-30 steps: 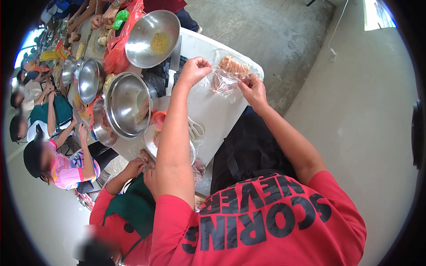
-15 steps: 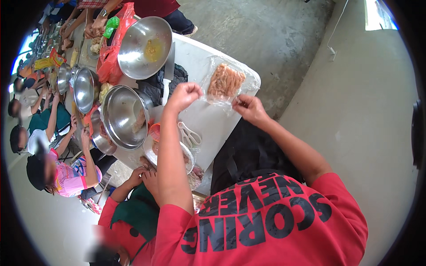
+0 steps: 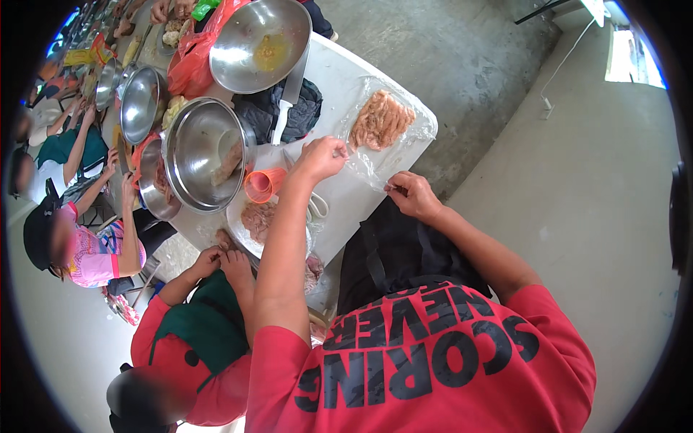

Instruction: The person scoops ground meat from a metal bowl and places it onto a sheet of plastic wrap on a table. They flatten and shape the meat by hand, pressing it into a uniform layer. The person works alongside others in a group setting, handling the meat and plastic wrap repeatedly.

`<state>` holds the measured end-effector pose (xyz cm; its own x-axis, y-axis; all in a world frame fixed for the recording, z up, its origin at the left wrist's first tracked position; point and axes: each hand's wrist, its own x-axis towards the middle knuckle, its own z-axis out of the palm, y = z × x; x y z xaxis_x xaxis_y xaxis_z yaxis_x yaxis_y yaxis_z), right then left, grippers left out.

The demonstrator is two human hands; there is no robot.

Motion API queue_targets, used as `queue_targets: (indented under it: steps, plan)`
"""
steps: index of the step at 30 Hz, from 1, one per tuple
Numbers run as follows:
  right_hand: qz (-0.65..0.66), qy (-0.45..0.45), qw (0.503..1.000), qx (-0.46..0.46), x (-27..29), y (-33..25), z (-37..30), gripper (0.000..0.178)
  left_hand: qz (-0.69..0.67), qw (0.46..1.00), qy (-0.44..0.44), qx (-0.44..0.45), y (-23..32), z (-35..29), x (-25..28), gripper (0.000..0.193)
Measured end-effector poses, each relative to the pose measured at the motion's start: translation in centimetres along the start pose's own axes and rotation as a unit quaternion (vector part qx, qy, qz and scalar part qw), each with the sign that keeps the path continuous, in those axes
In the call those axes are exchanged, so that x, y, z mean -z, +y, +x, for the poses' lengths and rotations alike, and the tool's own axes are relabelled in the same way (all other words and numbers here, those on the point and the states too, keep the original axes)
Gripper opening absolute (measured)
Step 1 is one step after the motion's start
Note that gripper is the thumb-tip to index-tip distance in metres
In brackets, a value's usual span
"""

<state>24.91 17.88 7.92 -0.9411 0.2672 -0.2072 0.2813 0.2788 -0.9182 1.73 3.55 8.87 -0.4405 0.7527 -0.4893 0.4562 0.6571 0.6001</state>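
A flat, roughly square slab of raw pinkish ground meat point(image 3: 382, 121) lies on a clear plastic sheet point(image 3: 367, 169) near the table's corner. My left hand point(image 3: 323, 157) pinches the near left corner of the sheet. The near right corner is gripped between the fingertips of my right hand point(image 3: 415, 196). Between my hands the near edge of the plastic stretches slack and wrinkled, just in front of the meat.
Left of my hands are a white-handled knife point(image 3: 283, 115) on black plastic, a steel bowl point(image 3: 198, 155), another steel bowl point(image 3: 242, 43), an orange cup point(image 3: 264, 185) and a plate of ground meat point(image 3: 242, 224). A co-worker point(image 3: 195, 317) in red and green sits close left.
My hands have drawn the near edge of the plastic back toward me, away from the meat. The whole view has shifted a little; the co-worker beside me shows more.
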Motion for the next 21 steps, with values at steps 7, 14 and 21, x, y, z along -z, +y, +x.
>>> queue_targets:
  steps: [7,14,21]
  plan:
    - [0.023,0.028,0.999,-0.020,0.1,-0.9,-0.5,0.009,0.083,0.996,0.004,-0.045,1.6,1.1,-0.7,0.014]
    - [0.068,0.077,0.993,-0.058,0.6,-0.8,-0.4,0.007,0.107,0.992,-0.011,-0.060,2.3,1.6,-0.9,0.018]
    - [0.252,0.140,0.953,-0.094,1.6,3.9,1.7,0.011,-0.094,0.995,-0.023,-0.036,0.0,4.6,0.6,0.012]
